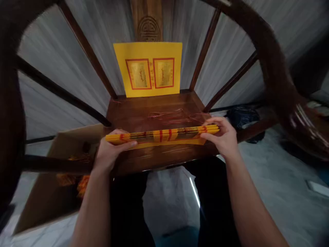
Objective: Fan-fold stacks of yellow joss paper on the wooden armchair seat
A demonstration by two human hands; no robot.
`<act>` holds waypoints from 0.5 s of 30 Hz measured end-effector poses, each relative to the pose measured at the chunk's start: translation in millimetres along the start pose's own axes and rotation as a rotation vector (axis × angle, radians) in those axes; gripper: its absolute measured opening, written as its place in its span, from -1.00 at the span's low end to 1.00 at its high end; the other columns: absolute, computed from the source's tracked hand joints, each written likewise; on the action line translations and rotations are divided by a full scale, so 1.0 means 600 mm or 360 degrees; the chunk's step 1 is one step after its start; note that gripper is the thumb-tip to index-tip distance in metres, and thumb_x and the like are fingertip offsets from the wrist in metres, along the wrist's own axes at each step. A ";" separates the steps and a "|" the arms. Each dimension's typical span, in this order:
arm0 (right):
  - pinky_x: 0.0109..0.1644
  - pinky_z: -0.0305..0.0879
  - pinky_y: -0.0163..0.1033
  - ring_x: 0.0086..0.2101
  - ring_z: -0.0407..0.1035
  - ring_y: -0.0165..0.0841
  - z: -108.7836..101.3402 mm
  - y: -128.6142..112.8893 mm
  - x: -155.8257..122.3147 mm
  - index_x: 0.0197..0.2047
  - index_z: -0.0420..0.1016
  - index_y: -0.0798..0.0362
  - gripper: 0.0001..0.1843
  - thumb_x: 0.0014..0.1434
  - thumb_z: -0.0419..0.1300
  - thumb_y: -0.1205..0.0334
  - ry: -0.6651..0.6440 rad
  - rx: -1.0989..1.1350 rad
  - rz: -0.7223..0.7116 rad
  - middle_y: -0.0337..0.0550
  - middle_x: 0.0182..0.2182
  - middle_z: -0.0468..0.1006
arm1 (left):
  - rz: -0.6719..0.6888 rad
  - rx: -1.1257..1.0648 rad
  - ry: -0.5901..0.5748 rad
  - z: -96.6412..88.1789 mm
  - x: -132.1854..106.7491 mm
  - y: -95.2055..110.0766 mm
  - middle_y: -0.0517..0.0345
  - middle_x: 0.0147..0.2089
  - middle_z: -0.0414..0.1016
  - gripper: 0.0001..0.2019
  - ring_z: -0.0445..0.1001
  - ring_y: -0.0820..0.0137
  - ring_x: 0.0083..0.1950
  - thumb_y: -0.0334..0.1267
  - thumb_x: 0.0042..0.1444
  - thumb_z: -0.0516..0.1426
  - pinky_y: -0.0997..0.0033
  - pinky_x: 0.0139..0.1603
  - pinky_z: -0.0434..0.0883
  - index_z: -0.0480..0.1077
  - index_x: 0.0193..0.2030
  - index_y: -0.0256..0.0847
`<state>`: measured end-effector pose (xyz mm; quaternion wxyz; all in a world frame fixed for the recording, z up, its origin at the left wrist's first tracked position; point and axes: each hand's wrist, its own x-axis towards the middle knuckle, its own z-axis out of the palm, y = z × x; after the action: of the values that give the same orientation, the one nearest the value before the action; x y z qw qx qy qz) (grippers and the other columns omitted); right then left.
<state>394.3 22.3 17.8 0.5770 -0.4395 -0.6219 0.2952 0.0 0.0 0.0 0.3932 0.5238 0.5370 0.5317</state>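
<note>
A long, narrow pleated bundle of yellow joss paper (pixel 165 135), with red and gold bands, stretches between my two hands over a wooden chair seat (pixel 128 111). My left hand (pixel 109 151) pinches its left end, the thumb along the near side. At the other end, the fingers and thumb of my right hand (pixel 223 135) are closed on the folds. Below the bundle a flat yellow edge of paper (pixel 167 142) shows; whether it is a separate sheet I cannot tell. Behind, a yellow joss paper sheet (pixel 147 51) with two red-framed gold squares leans upright against the chair back.
Thin reddish strings (pixel 172 117) lie on the seat behind the bundle. Curved dark chair arms (pixel 272 58) and spindles (pixel 84 48) surround the seat. A cardboard box (pixel 38 206) with orange and yellow items stands at left. A black plastic bag (pixel 243 118) lies at right.
</note>
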 end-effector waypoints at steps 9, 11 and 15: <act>0.01 0.43 -0.08 -0.16 0.54 -0.22 -0.012 -0.036 0.017 -0.22 0.70 -0.14 -0.91 0.21 0.48 0.13 -0.0394 -0.0425 -0.0089 -0.23 -0.22 0.67 | 0.0053 -0.0118 -0.0006 0.004 -0.001 0.009 0.20 -0.22 0.53 -0.64 0.46 0.41 -0.24 -0.25 -0.23 0.57 0.45 -0.24 0.42 0.58 -0.30 -0.11; -0.01 0.43 -0.09 -0.18 0.53 -0.24 -0.012 -0.035 0.017 -0.25 0.69 -0.14 -0.95 0.23 0.46 0.15 -0.0410 -0.0430 -0.0101 -0.24 -0.24 0.66 | 0.0084 -0.0268 0.0064 0.005 -0.001 0.014 0.19 -0.22 0.53 -0.66 0.45 0.43 -0.27 -0.23 -0.20 0.56 0.48 -0.28 0.41 0.61 -0.26 -0.11; 0.00 0.43 -0.10 -0.17 0.54 -0.24 -0.014 -0.032 0.017 -0.22 0.69 -0.13 -0.94 0.23 0.46 0.15 -0.0415 -0.0422 -0.0090 -0.23 -0.22 0.66 | 0.0248 -0.0414 0.0108 0.011 0.001 0.022 0.14 -0.25 0.54 -0.80 0.45 0.40 -0.25 -0.22 -0.09 0.50 0.45 -0.26 0.41 0.64 -0.32 -0.12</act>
<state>399.0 21.8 40.5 0.4366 -0.4520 -0.7370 0.2486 8.2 0.1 12.2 0.3969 0.4902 0.4343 0.6431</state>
